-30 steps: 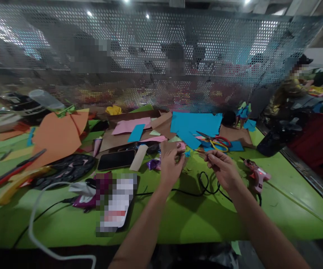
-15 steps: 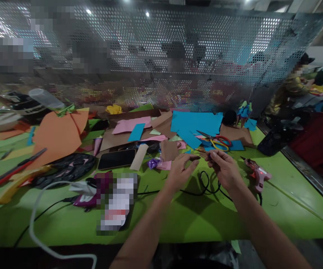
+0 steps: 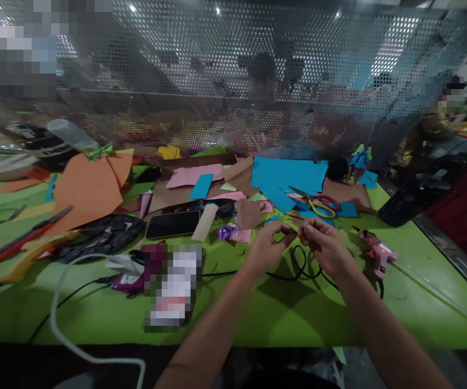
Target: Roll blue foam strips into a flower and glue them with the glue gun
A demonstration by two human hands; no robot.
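My left hand (image 3: 272, 246) is closed in a pinch, its fingertips close to those of my right hand (image 3: 323, 244). The right fingers are pressed together too. Whatever lies between the fingertips is too small to make out. A thin brown pointed piece (image 3: 294, 215) shows just beyond the right fingertips; whether it is held or lies behind them, I cannot tell. Past the hands, scissors (image 3: 317, 205) with red and yellow handles rest on blue sheets (image 3: 288, 175). A pink glue gun (image 3: 379, 253) with a lit red light lies right of my right hand.
On the green table (image 3: 282, 324) lie a black phone (image 3: 172, 224), a brown square (image 3: 248, 214), a purple foil piece (image 3: 226, 232), orange sheets (image 3: 87, 186) and a yellow glue gun (image 3: 41, 256). A black cable (image 3: 294, 275) loops below my hands. A perforated metal panel (image 3: 217, 70) stands behind.
My left fingers have curled from loosely spread into a pinch and come closer to the right fingertips. The whole view has shifted slightly, so things appear a little further right.
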